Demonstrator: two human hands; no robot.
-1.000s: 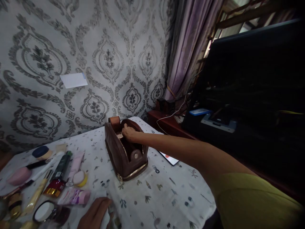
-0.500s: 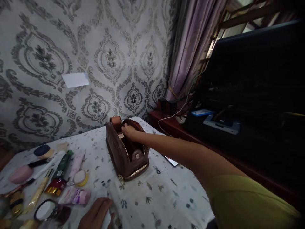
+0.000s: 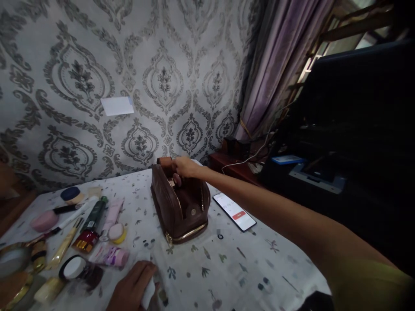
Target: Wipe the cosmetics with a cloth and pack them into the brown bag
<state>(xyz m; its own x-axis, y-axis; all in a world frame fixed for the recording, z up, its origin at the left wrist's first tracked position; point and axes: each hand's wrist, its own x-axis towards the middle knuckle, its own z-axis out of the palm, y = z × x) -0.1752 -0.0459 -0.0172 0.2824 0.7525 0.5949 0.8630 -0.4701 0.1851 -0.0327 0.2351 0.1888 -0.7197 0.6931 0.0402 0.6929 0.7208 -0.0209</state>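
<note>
A brown makeup bag [image 3: 165, 203] with gold zips stands unzipped on the cloth-covered table [image 3: 194, 276]. My right hand [image 3: 184, 167] is at its far rim, fingers curled over the edge and thumb inside, gripping the bag near its tan handle [image 3: 164, 161]. Low in the picture, my left hand [image 3: 133, 287] is closed around a white tissue-like piece [image 3: 148, 293]; part of it is hidden by the fingers. Left of that hand lie a pink-and-purple tube [image 3: 113, 255] and a dark jar with a white lid [image 3: 75, 268].
More cosmetics spread across the table's left side, among them a green bottle [image 3: 95, 212], a pink sponge [image 3: 44, 221] and a gold tube [image 3: 66, 244]. A lit phone [image 3: 235, 211] lies right of the bag. Beyond the right edge stands a large black object [image 3: 356, 116].
My right hand has risen from inside the bag to its far rim. The view has shifted, uncovering the phone beneath my right arm. My left hand stays low, still holding the white piece.
</note>
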